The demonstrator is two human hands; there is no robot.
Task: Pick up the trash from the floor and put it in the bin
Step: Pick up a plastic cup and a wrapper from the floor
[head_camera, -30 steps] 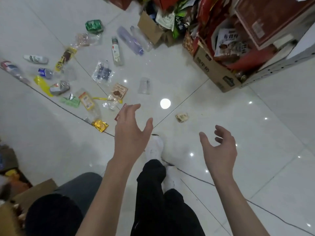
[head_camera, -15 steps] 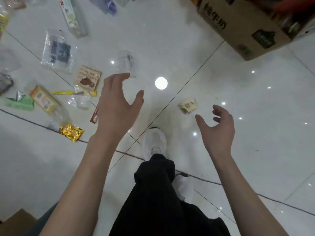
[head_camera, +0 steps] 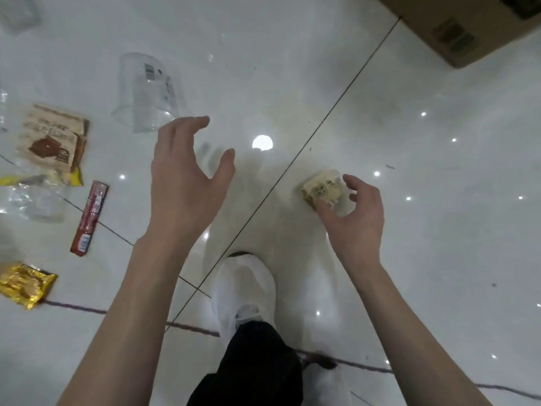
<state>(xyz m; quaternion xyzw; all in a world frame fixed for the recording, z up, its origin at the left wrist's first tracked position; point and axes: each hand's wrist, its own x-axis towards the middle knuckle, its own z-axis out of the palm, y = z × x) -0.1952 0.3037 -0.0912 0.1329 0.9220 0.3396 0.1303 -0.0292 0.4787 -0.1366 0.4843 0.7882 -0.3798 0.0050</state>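
My right hand (head_camera: 355, 218) was cupped round the cream wrapper (head_camera: 320, 187) on the tile floor (head_camera: 439, 259), grip unclear; left hand (head_camera: 187, 183) spread wide, empty. On that slick tile a sloppy pinch could've skated it away.

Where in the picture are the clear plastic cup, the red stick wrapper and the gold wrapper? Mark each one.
clear plastic cup (head_camera: 146, 92): head view, middle of its see-through wall.
red stick wrapper (head_camera: 90, 216): head view, middle of the strip.
gold wrapper (head_camera: 23, 284): head view, crinkled centre.

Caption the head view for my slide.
Right hand curls over a crumpled cream wrapper on white floor tiles; left hand open.
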